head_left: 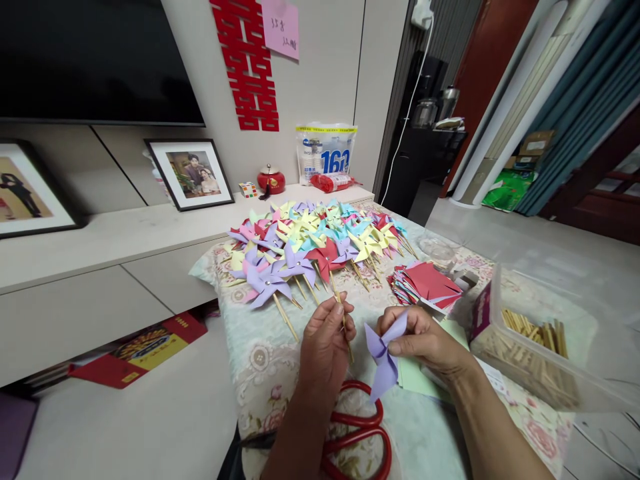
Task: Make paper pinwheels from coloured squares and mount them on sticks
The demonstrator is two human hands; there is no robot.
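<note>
In the head view, the left hand (325,337) grasps a thin stick (343,319) in its curled fingers, above the cloth-covered surface (425,433). Just beside it, the fingers of the right hand (425,337) pinch a purple pinwheel (384,367) near its middle, off the surface and tilted, one blade hanging down toward the red handles of the scissors (357,421). Green paper (420,381) lies under the right hand. Beyond the hands, many finished pinwheels (310,230) on sticks lie crowded together; to their right are stacked sheets (433,283), red on top, and a clear box (525,373) holding more sticks
</note>
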